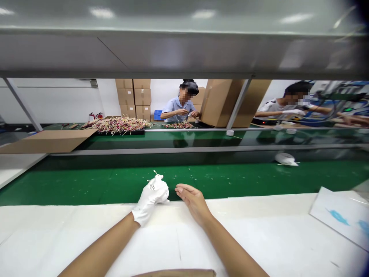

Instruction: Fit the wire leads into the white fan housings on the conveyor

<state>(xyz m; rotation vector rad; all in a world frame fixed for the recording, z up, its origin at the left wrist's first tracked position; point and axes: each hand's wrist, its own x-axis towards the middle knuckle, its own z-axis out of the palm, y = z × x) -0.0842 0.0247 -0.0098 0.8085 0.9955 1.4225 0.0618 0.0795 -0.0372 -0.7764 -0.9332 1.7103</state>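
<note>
My left hand (150, 196), in a white glove, is wrapped round a small white plastic part (164, 188) with dark slots and a short pale wire sticking up from it. White on white, its exact kind is hard to make out. My right hand (193, 200) is bare and just to the right of the part, apart from it. Its thumb and fingertips are pressed together; whether something small is between them cannot be seen. Both hands are over the near edge of the green conveyor belt (100, 184), where it meets the white worktop (86, 238).
A rounded white part (285, 159) lies on the belt at the right. Printed white sheets (340, 215) lie at the right. Across the belt, two people work near a pile of wires (118, 124) and tall cardboard (220, 102). A grey shelf (173, 57) spans overhead. Flat cardboard (49, 141) juts in left.
</note>
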